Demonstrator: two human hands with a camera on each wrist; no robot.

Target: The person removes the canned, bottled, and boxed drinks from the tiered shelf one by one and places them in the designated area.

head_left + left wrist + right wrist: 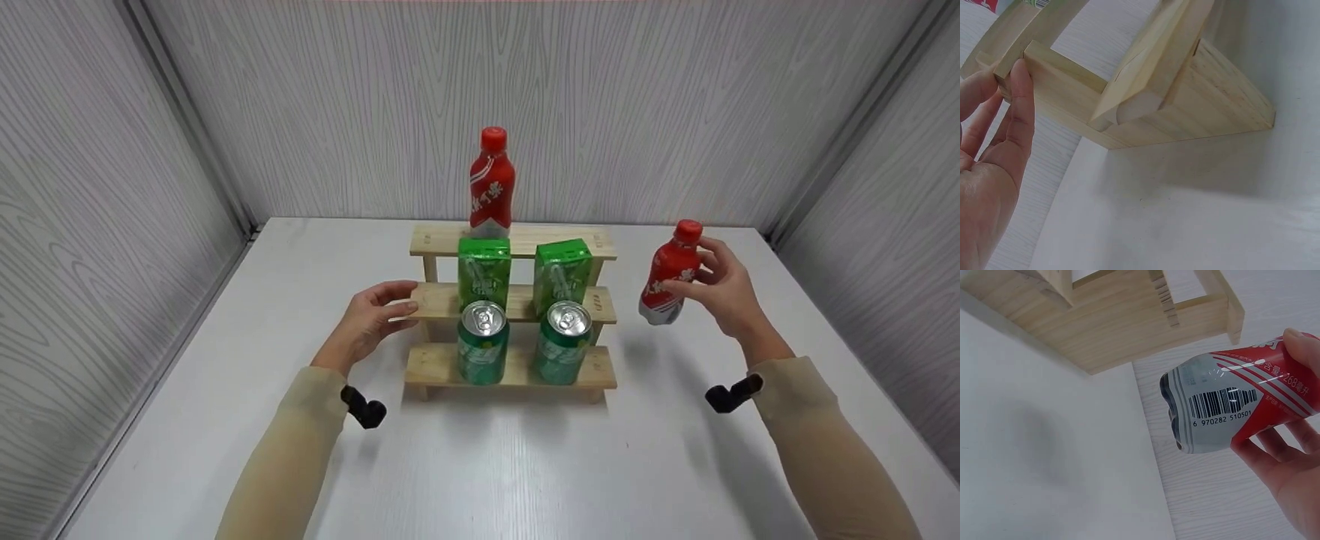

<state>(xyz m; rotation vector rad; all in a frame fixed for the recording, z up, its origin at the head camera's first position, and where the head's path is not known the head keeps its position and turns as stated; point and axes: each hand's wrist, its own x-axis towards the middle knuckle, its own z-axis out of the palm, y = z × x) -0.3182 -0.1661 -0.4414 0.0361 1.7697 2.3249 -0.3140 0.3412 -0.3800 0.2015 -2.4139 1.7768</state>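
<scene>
My right hand (726, 289) grips a red cola bottle (670, 274) with a silver-grey lower label, held tilted off the table to the right of a three-tier wooden rack (427, 362). Its barcode side faces the right wrist camera. At the rack's other side, my left hand (369, 319) pinches the left end of the middle board between thumb and fingers. On the top tier stands another red cola bottle (492, 187). Two green drink cartons, a left carton (484, 274) and a right carton (564, 277), stand on the middle tier.
Along the bottom tier stand two green soda cans, a left can (482, 352) and a right can (561, 352). The rack rests on a white table (517, 465). Grey wood-grain panels (360, 105) enclose the back and both sides.
</scene>
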